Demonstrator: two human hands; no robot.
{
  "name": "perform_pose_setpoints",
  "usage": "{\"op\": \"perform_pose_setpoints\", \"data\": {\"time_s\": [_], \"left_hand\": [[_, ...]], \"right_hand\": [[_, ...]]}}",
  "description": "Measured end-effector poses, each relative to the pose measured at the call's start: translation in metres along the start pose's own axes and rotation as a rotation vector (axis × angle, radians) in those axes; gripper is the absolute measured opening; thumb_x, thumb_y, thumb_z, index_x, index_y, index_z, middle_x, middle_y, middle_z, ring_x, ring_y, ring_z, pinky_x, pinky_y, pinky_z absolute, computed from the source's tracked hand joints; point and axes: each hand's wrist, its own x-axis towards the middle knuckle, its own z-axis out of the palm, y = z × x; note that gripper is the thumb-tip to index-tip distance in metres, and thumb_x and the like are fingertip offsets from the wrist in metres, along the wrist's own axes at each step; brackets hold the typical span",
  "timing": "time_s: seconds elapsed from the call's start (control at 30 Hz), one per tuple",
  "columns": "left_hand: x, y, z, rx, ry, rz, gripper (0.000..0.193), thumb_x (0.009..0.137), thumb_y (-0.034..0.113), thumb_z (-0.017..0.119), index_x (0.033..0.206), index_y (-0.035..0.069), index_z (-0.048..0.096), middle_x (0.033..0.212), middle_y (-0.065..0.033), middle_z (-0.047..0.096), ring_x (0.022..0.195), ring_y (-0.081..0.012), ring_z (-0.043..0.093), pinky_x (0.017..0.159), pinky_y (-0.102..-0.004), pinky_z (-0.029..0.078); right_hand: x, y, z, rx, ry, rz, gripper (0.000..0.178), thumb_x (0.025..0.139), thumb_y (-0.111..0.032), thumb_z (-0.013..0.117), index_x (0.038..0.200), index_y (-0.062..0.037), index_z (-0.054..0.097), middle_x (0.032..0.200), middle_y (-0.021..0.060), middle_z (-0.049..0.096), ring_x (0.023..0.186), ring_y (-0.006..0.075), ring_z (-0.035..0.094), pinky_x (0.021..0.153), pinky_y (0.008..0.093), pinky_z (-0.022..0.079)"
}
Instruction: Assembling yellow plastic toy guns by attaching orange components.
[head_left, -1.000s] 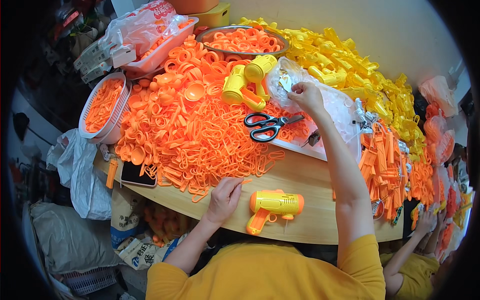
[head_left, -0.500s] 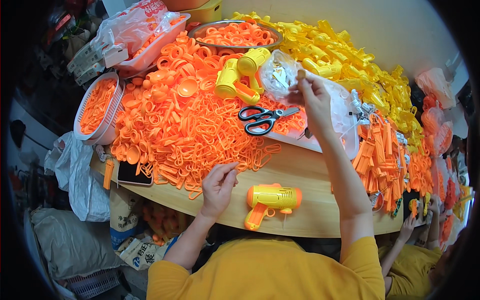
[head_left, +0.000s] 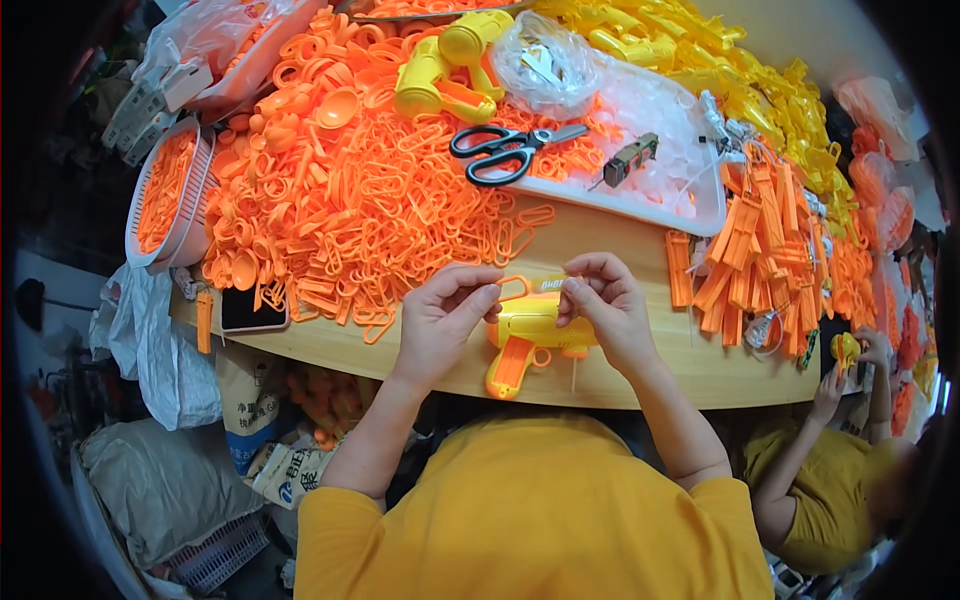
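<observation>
My left hand is closed, its thumb and fingertips pinching an orange wire-like loop. To its right, my right hand pinches a small yellow printed sticker. The loop and the sticker are close together above the yellow toy gun, which lies on its side on the table. Its orange grip points toward me. Both hands partly cover the gun's ends. A heap of similar orange loops spreads just beyond my left hand.
Black-handled scissors lie by a white tray, beside a clear plastic bag. Two yellow toy guns rest on the orange heap. Orange strips and yellow parts pile up rightward. A co-worker's hands hold a yellow piece.
My right hand has come down from near the plastic bag to the toy gun, bringing the sticker. My left hand has moved right with an orange loop. The view has shifted.
</observation>
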Motion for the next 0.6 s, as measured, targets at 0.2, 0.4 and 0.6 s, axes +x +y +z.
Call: {"op": "perform_pose_setpoints", "data": {"time_s": [0.2,0.4,0.6], "left_hand": [[-0.004,-0.002,0.011,0.001,-0.078,-0.167,0.024,0.090,0.001,0.057,0.113,-0.003,0.062,0.098,-0.0074,0.064,0.081,-0.0115,0.063,0.075,-0.0238,0.054],[-0.004,-0.007,0.009,-0.113,-0.078,-0.206,0.023,0.090,0.001,0.057,0.112,-0.003,0.061,0.096,-0.0093,0.066,0.080,-0.0113,0.064,0.075,-0.0240,0.054],[-0.004,-0.007,0.014,-0.143,-0.095,-0.252,0.022,0.090,0.001,0.057,0.111,-0.003,0.062,0.095,-0.0081,0.066,0.080,-0.0111,0.064,0.075,-0.0241,0.053]], "right_hand": [[-0.019,0.014,-0.003,-0.006,-0.039,-0.051,0.023,0.097,-0.009,0.049,0.118,0.0012,0.048,0.086,0.0069,0.059,0.079,0.0111,0.059,0.073,0.0262,0.053],[-0.025,0.011,-0.002,-0.059,-0.063,-0.098,0.024,0.097,-0.009,0.046,0.120,0.0011,0.047,0.090,0.0067,0.058,0.083,0.0114,0.059,0.077,0.0273,0.053],[-0.027,0.010,0.001,-0.108,-0.068,-0.089,0.023,0.097,-0.005,0.044,0.118,0.0015,0.048,0.090,0.0066,0.057,0.083,0.0115,0.058,0.078,0.0276,0.052]]}}
